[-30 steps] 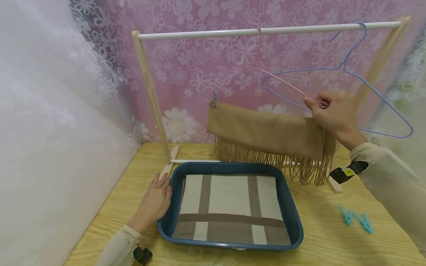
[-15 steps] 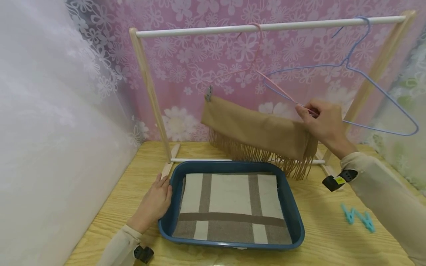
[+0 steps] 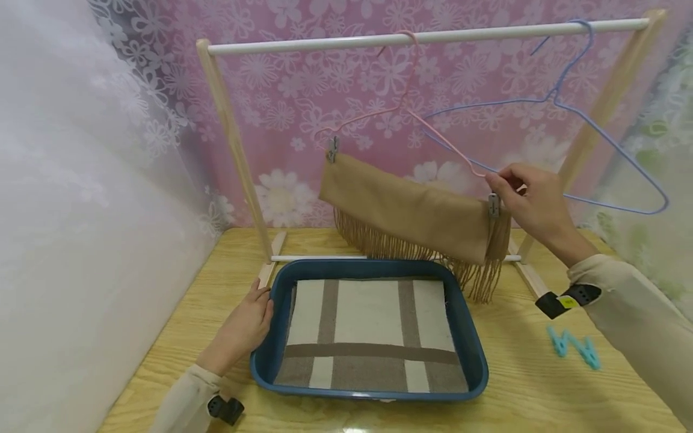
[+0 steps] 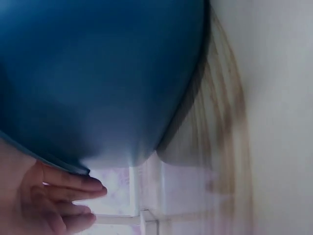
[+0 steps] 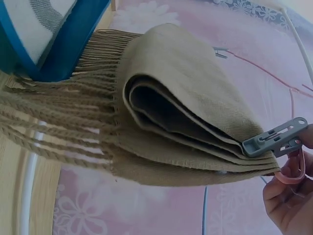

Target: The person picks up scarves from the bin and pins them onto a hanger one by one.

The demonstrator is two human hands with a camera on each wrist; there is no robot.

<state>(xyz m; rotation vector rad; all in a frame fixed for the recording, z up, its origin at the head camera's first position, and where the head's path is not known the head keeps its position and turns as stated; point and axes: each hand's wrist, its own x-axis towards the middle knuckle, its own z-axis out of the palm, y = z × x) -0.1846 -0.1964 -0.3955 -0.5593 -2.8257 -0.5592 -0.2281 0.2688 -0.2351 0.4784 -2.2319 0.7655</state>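
Observation:
My right hand (image 3: 533, 198) pinches the right end of a pink wire hanger (image 3: 402, 107), which hooks over the rack's white rail and tilts down to the right. From it hangs a folded tan scarf (image 3: 400, 201) with a twisted fringe. One grey clothespin (image 3: 332, 149) holds the scarf's left corner, another clothespin (image 3: 494, 205) the right one. In the right wrist view that clothespin (image 5: 275, 139) bites the stacked layers beside my fingertips. My left hand (image 3: 240, 325) rests on the left rim of a blue basin (image 3: 476, 355), fingers extended along its outside. A plaid cloth (image 3: 368, 313) lies flat in the basin.
A blue wire hanger (image 3: 582, 111) hangs on the right of the same rail. The wooden rack (image 3: 230, 126) stands behind the basin on a wood-grain table (image 3: 200, 282). Teal clothespins (image 3: 574, 347) lie to the right. A pink floral curtain backs the scene.
My right hand has shifted slightly left and down, tilting the hanger and scarf lower on the right. The right clothespin has come into sight. My left hand stays at the basin rim.

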